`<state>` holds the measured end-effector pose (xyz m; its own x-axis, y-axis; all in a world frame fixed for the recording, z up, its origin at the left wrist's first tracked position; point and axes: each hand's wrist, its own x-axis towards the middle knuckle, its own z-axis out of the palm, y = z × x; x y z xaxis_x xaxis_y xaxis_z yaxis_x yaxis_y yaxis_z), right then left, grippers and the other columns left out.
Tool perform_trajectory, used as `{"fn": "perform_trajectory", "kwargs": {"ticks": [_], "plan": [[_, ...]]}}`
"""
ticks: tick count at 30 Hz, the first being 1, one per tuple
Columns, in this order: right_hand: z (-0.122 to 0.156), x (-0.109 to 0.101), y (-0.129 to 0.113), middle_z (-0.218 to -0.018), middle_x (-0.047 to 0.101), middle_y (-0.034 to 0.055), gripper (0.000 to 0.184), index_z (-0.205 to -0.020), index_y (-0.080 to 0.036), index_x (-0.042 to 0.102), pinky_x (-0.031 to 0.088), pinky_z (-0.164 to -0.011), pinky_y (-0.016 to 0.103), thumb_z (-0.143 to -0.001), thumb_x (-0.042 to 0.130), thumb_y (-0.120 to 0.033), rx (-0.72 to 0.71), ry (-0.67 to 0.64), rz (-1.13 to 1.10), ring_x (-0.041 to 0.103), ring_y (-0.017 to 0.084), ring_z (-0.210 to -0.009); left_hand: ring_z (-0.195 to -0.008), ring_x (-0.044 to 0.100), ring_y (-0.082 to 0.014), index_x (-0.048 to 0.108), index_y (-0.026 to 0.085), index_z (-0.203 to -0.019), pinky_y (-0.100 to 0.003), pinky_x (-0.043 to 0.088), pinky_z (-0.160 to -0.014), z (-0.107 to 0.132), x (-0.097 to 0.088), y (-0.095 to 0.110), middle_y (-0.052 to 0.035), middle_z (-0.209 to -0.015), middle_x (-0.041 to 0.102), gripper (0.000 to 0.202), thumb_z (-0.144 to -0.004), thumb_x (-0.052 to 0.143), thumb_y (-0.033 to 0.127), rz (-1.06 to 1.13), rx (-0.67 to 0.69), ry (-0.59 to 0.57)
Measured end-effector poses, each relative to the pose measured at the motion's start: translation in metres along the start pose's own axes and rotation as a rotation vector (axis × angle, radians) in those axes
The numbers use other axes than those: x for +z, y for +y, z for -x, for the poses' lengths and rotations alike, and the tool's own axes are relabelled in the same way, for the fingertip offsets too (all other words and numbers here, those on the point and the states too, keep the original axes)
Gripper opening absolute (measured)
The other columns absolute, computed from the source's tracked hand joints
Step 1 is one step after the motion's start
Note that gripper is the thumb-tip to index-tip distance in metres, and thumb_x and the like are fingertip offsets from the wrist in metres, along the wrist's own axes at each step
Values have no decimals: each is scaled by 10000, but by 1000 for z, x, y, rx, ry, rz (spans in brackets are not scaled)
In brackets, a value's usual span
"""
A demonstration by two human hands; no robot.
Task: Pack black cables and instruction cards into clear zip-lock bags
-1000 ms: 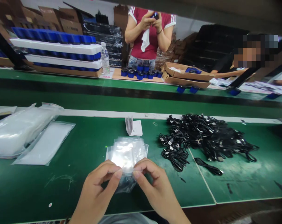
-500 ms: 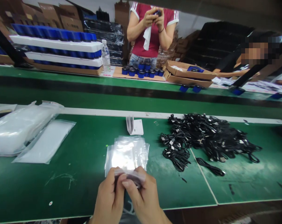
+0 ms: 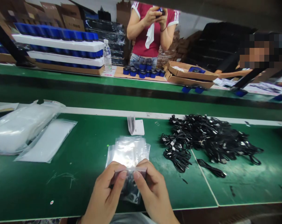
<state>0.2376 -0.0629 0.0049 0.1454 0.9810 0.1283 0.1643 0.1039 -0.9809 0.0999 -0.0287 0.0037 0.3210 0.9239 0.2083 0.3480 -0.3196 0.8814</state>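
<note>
My left hand (image 3: 105,196) and my right hand (image 3: 151,191) pinch the top edge of a small clear plastic bag (image 3: 131,186) with a coiled black cable inside it. They hold it just above the near edge of the green table (image 3: 73,174). Right behind my fingers lies a stack of empty clear bags (image 3: 128,151). A big heap of coiled black cables (image 3: 206,140) lies to the right. A small white card stack (image 3: 136,126) stands behind the bags.
Large packs of clear bags (image 3: 21,127) lie at the left. Across the green conveyor, a person in a red shirt (image 3: 150,31) wipes a blue item over blue caps (image 3: 143,72) and cardboard trays (image 3: 190,74). A water bottle (image 3: 107,60) stands by stacked blue items.
My hands drew together and pulled the bag toward me, then spread a little again. Both thumbs and forefingers now pinch along the bag's top edge with the cable visible inside.
</note>
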Motion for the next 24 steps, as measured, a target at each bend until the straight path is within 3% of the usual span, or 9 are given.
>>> {"fn": "perform_trajectory", "kwargs": {"ticks": [3,7,12,20,24], "plan": [[-2,-4,-6,-667,446,-24,228,-677,-187,492,358,-590,231,-890,461,-263,-23,-29,-14,441,121,-632,-587,529,-78,542,230,-786,-128,424,-553,-4,-9,7,61,-669,543,171,-899,451,320,109,-88,-151],[0,-3,-9,-641,449,-24,224,-664,-182,502,346,-577,234,-878,467,-241,-37,-50,20,437,122,-617,-564,476,-90,550,216,-745,-154,395,-523,-5,-17,15,54,-627,491,231,-889,453,369,153,-185,-239],[0,1,-11,-609,442,-21,235,-626,-178,500,339,-557,240,-856,474,-218,-39,-51,63,435,126,-596,-537,436,-99,546,205,-701,-176,363,-489,-3,-21,17,50,-590,459,267,-873,465,392,185,-233,-247],[4,0,-14,-625,461,-15,224,-646,-181,479,342,-553,236,-866,443,-192,-93,-115,222,452,121,-593,-533,493,-100,513,201,-647,-177,385,-506,3,-20,14,46,-579,501,264,-868,477,343,34,-132,-197],[7,-1,-15,-581,483,-13,255,-614,-173,520,347,-528,235,-862,468,-204,-134,-106,242,468,118,-560,-545,551,-113,594,208,-675,-171,431,-508,5,-22,8,33,-582,572,271,-859,485,375,46,-161,-223]]}}
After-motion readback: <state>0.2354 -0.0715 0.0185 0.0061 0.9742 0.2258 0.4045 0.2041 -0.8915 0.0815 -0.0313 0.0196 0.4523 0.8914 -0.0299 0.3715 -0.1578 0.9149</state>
